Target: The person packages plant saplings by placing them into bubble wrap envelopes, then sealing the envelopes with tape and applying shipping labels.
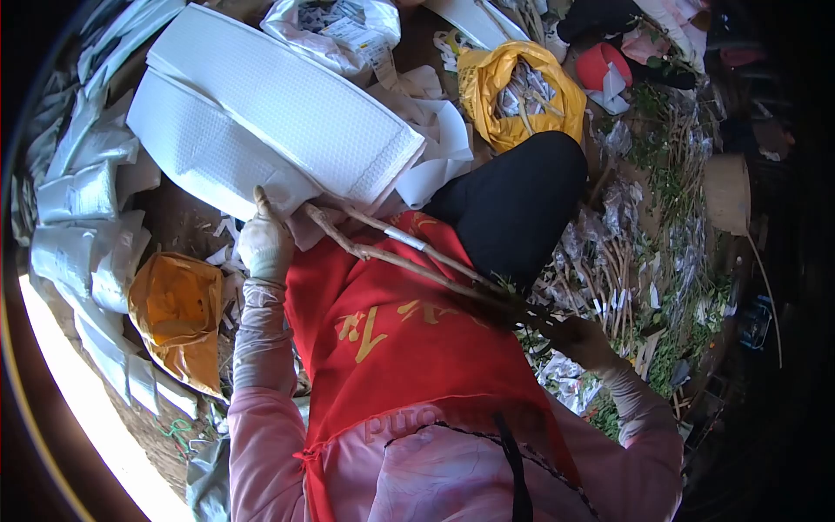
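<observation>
Nearest the lens is your red apron (391, 348), worn over pink sleeves, with a long bare branch (409, 257) lying across it. Your right hand (578, 339) is closed around the leafy butt end of that branch, low at the right. Your gloved left hand (263, 244) reaches up to the edge of the stacked white paper wraps (261, 113), thumb raised; whether its fingers pinch a sheet cannot be told. The branch tip sits just beside that hand, under the stack's lower edge.

Judgement: the step in hand appears to be bringing a cutting and a wrap together. The next move likely calls for freeing one single sheet from the stack while keeping the branch steady on your lap.

Containers: the yellow plastic bag (522, 96) stands open and holds pale sticks and paper scraps. The orange bag (178, 313) by your left arm is crumpled; its contents are hidden. Cut stems and greenery (644, 261) litter the ground at right.
</observation>
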Demonstrator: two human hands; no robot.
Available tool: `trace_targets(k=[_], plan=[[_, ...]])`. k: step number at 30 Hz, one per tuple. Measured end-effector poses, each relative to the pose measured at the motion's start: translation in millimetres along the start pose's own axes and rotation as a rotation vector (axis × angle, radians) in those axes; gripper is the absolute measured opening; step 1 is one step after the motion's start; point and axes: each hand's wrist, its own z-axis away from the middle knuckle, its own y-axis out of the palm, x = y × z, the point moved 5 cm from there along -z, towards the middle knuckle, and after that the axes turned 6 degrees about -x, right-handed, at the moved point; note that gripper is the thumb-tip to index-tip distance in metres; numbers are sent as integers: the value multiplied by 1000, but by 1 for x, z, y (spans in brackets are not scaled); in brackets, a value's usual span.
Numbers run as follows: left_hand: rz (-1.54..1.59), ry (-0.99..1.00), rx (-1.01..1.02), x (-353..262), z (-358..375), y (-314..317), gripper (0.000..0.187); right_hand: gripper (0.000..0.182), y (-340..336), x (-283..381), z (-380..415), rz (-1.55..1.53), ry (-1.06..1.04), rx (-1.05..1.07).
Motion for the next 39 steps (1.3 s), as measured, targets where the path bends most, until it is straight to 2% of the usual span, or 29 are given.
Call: trace_targets(k=[1, 3, 5, 6, 7, 9, 10, 11, 13, 15, 16, 17, 18, 19, 20, 21, 22, 24, 25, 26, 27, 29, 31, 35, 37, 39], plan=[[21, -13, -21, 2, -6, -2, 78, 18, 6, 21, -1, -217, 120, 60], [37, -63, -91, 10, -21, -14, 75, 21, 12, 18, -9, -168, 228, 67], [58, -126, -171, 19, -36, -42, 75, 20, 19, 38, -16, -358, 199, 138], [88, -135, -261, 28, -39, -55, 76, 23, 25, 53, -14, -555, 165, 174], [173, -212, -255, 37, -41, -76, 78, 28, 30, 72, -12, -751, 130, 214], [121, -202, -551, 54, -29, -106, 82, 39, 31, 84, -13, -868, 28, 318], [-11, -360, -537, 58, -22, -114, 86, 45, 32, 90, -14, -927, -24, 371], [-56, -371, -603, 73, -12, -103, 85, 44, 29, 96, -12, -835, -41, 344], [139, -491, -604, 100, -2, -73, 55, 43, 18, 104, -2, -657, -66, 276], [1204, -654, -180, 110, -11, -28, 26, 41, 17, 82, -7, -746, 141, 322], [1217, -543, -305, 91, -18, -34, 21, 40, 19, 95, -5, -688, 51, 302], [1140, -451, -207, 74, -21, -40, 19, 39, 26, 100, -7, -775, 67, 265], [1225, -352, -184, 51, -22, -41, 17, 38, 33, 106, -9, -861, 79, 227], [1334, -319, -104, 21, -19, -47, 15, 36, 38, 116, -11, -714, -20, 241], [1493, -390, 43, 0, -10, -38, 15, 34, 42, 130, -17, -568, -118, 256], [1273, -256, 178, -20, 0, -35, 16, 32, 48, 144, -24, -421, -213, 269], [1229, -34, 138, -43, 13, -30, 18, 23, 56, 158, -31, -438, -232, 290], [902, 285, 109, -90, 49, -53, 16, 6, 77, 194, -52, -468, -272, 333], [923, 200, 87, -100, 67, -53, 20, 5, 90, 213, -62, -483, -293, 356], [917, 220, 57, -104, 76, -61, 22, 8, 103, 230, -70, -522, -289, 374], [894, 234, 105, -107, 84, -76, 17, 12, 118, 249, -78, -562, -286, 394], [751, 429, 130, -112, 106, -67, 17, 6, 153, 277, -104, -657, -359, 430], [839, 436, 99, -117, 116, -99, 16, 6, 194, 295, -134, -708, -372, 468], [802, 375, -54, -76, 122, -125, 19, 6, 270, 317, -173, -654, -371, 506], [817, 207, 70, -50, 128, -120, 23, 7, 296, 316, -185, -577, -379, 495], [667, 301, 0, -30, 137, -125, 35, 7, 309, 313, -195, -478, -401, 483]])
